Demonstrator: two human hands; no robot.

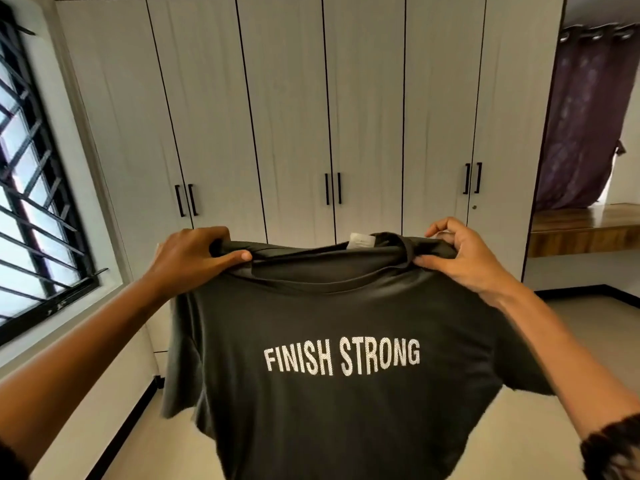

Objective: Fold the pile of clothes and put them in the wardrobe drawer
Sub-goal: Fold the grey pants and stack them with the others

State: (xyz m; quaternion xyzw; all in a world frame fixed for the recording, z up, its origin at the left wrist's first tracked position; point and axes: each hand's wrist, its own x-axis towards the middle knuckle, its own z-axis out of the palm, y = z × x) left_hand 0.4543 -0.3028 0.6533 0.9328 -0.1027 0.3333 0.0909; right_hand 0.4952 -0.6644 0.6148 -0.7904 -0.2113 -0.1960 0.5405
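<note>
A white wardrobe with black handles is filling the far wall, its doors all closed, with a barred window to one side and a purple curtain to the other. In front of it, a dark T-shirt printed "FINISH STRONG" is hanging in mid-air at arm's length, held up by its shoulders. The left hand is pinching one shoulder seam between thumb and curled fingers; the right hand is gripping the other the same way. A white neck label is showing at the collar.
</note>
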